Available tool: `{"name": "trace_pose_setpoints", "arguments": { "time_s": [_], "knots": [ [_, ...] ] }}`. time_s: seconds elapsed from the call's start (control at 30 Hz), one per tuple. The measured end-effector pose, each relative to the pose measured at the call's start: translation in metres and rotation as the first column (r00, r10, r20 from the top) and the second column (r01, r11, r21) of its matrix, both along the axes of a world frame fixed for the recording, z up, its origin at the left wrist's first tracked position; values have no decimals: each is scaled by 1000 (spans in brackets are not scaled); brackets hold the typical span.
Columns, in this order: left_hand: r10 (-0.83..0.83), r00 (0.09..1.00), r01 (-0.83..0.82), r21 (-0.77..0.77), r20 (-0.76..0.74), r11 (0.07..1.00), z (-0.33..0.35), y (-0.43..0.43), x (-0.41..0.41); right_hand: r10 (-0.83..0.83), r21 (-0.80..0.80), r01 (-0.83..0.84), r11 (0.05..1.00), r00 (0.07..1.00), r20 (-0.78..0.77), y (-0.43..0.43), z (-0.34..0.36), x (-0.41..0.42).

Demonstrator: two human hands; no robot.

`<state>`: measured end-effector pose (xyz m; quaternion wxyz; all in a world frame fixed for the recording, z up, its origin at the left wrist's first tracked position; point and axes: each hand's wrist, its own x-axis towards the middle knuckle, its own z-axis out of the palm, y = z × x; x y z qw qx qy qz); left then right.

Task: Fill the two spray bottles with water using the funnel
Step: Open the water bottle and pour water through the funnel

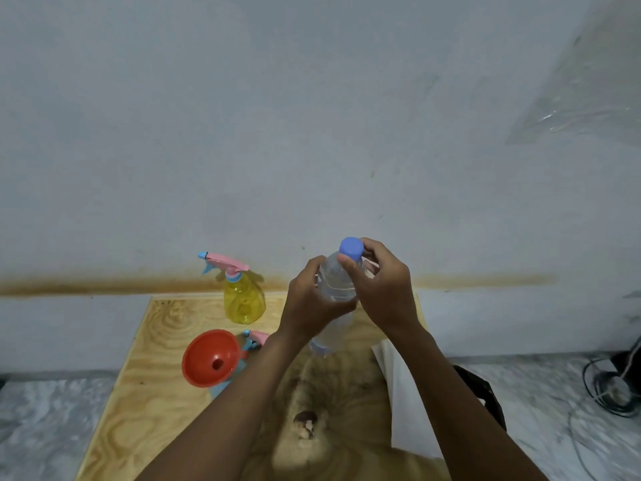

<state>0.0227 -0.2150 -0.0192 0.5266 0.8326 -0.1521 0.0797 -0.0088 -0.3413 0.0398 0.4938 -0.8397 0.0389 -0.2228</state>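
I am seeing no readable writing on the clear plastic water bottle [334, 289] with its blue screw cap [351, 247]. My left hand [312, 300] is grasping its body above the plywood worktop [145, 376], neck tilting up and away; my right hand [381, 289] is pinching the cap. The orange plastic funnel [211, 357] is sitting in a blue spray bottle [222, 385]; a yellow translucent spray bottle [244, 302] is standing upright behind.

1. You are in a plain, home-like room: a stained painted wall [312, 133] and marble-patterned floor [41, 421].
2. You work low down, at a small plywood table [145, 359], with loose cables [603, 387] nearby.
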Motion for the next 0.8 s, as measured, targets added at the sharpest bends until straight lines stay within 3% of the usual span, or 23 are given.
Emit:
{"name": "trace_pose_setpoints", "arguments": {
  "time_s": [0.17, 0.43, 0.8],
  "knots": [
    [38, 999, -39, -23, -39, 999, 1, 1, -38, 17, -28, -16, 999, 999, 44, 3, 3, -33],
    [72, 983, -90, -106, -167, 990, 6, 5, -65, 89, 47, -87, 995, 995, -45, 10, 3, -49],
    [46, 994, -62, -159, -100, 985, 17, 1, -76, 96, 130, -91, 987, 995, -31, 7, 5, -51]
  ]
}}
